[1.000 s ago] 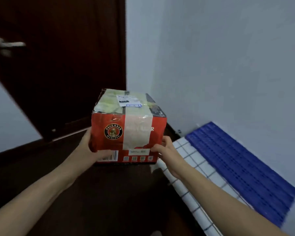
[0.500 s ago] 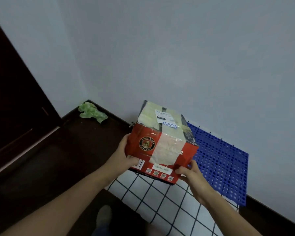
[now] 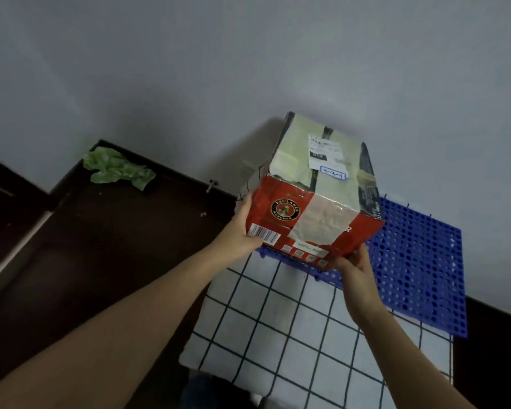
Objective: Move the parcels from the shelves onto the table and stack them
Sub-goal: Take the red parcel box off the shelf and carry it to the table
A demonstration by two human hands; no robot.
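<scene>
Precariously gripped between left hand [image 3: 242, 231] and right hand [image 3: 356, 267] by its lower corners, the tilted red taped cardboard parcel [image 3: 313, 202] could slip.

Green crumpled item [image 3: 117, 169], poss. plastic bag: on dark floor [image 3: 106, 261] in corner, against grey wall [image 3: 189, 69]. Small metal fitting [image 3: 211, 184] at wall base. Dark door [image 3: 0, 184] far L.

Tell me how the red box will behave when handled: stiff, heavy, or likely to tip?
Probably fairly heavy: the red box is held with both hands, left hand at its side, right hand under its corner. Likely stiff, though its top edge looks crumpled and taped. Broad and flat-sided, it should hardly tip.
</scene>
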